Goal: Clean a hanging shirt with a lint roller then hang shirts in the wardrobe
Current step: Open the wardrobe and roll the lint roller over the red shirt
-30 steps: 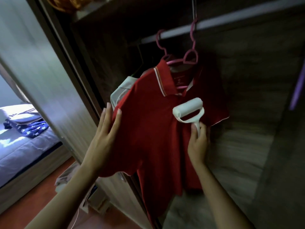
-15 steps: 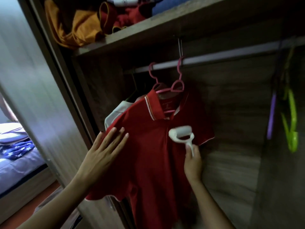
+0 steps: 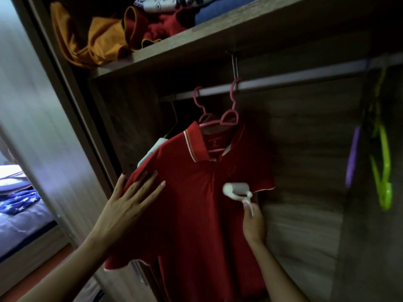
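Note:
A red polo shirt (image 3: 192, 214) hangs on a pink hanger (image 3: 226, 115) from the wardrobe rail (image 3: 305, 80). My left hand (image 3: 128, 205) lies flat on the shirt's left shoulder and sleeve, thumb behind the fabric edge, fingers spread. My right hand (image 3: 254, 223) is shut on the handle of a white lint roller (image 3: 236, 189), whose drum rests against the shirt's chest on the right. A pale shirt (image 3: 151, 151) peeks out behind the red one on the left.
Green hangers (image 3: 382, 171) and a purple hanger (image 3: 352, 158) hang at the right of the rail. Folded orange, red and blue clothes (image 3: 130, 33) sit on the shelf above. The wardrobe door (image 3: 43, 127) stands at left; a bed (image 3: 19, 205) lies beyond it.
The view has tilted up, showing the shelf and rail. The lint roller has moved down the shirt's chest. My left hand has flattened higher on the shirt's shoulder.

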Available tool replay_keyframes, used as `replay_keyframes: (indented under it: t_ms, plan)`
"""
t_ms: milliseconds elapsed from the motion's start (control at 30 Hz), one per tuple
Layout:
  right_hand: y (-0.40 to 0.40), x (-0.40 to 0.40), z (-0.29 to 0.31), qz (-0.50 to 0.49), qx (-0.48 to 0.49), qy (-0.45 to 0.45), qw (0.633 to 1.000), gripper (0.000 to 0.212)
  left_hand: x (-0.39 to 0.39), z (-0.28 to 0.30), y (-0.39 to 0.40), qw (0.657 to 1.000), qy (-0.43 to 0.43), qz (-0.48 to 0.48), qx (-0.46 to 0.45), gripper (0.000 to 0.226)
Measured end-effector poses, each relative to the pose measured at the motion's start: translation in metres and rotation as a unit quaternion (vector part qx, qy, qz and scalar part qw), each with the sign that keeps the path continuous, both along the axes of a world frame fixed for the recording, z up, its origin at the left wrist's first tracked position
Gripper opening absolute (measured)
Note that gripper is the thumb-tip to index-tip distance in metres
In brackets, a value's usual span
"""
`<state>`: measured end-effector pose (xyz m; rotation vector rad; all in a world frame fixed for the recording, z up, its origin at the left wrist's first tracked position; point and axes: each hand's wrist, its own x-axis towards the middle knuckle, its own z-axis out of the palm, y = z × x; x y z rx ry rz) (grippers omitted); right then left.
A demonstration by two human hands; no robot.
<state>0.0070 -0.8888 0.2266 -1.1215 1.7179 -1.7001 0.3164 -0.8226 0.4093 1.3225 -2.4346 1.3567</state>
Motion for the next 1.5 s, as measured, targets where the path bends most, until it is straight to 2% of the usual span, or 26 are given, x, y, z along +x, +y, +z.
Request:
replay_keyframes:
  t_ms: [200,300,400,500,600,667,733,900,1000,1100,1200,1267,1333,1433,1500]
  plan:
    - [-0.020,-0.027,0.105,-0.090,-0.128,-0.087,0.984,0.028,-0.006,0.000,0.001,0.999,0.021,0.019,0.025,0.106]
    - [-0.028,-0.030,0.122,-0.097,-0.147,-0.115,0.978,0.030,-0.011,-0.001,0.000,0.999,0.034,0.022,0.025,0.100]
    - [-0.025,-0.018,0.087,-0.079,-0.112,-0.069,0.988,0.027,-0.014,-0.001,0.000,0.998,0.048,0.021,0.017,0.096]
    - [-0.016,-0.006,0.017,-0.037,-0.018,-0.025,0.999,0.029,-0.016,-0.003,0.000,0.998,0.054,0.026,0.013,0.092]
    - [0.000,0.003,-0.047,0.017,0.100,0.019,0.995,0.031,-0.016,-0.005,0.001,0.998,0.050,0.026,0.009,0.075]
    - [0.009,0.007,-0.071,0.018,0.147,0.016,0.989,0.024,-0.014,-0.007,0.000,0.999,0.046,0.027,0.007,0.063]
    - [0.010,0.010,-0.077,-0.004,0.141,-0.003,0.990,0.017,-0.012,-0.008,0.001,0.998,0.043,0.032,0.013,0.064]
    - [0.006,0.021,-0.066,-0.002,0.066,0.006,0.998,0.023,-0.011,-0.013,0.000,0.998,0.053,0.026,0.017,0.067]
    - [0.010,0.028,-0.084,0.009,0.075,0.014,0.997,0.026,-0.011,-0.013,-0.001,0.998,0.060,0.023,0.025,0.067]
    - [0.016,0.034,-0.139,0.055,0.184,0.021,0.981,0.032,-0.011,-0.014,-0.003,0.998,0.064,0.021,0.014,0.061]
    - [0.035,0.034,-0.191,0.094,0.342,0.024,0.935,0.032,-0.013,-0.017,-0.006,0.997,0.067,0.028,0.015,0.059]
    - [0.050,0.033,-0.203,0.081,0.400,0.031,0.913,0.031,-0.014,-0.020,-0.008,0.997,0.072,0.028,0.020,0.059]
    - [0.057,0.035,-0.197,0.035,0.358,0.041,0.932,0.031,-0.016,-0.023,-0.010,0.996,0.080,0.025,0.026,0.059]
    - [0.063,0.043,-0.157,-0.072,0.178,0.049,0.980,0.033,-0.017,-0.026,-0.012,0.995,0.092,0.022,0.034,0.058]
    - [0.064,0.051,-0.125,-0.094,0.068,0.049,0.992,0.033,-0.019,-0.028,-0.014,0.994,0.100,0.020,0.039,0.059]
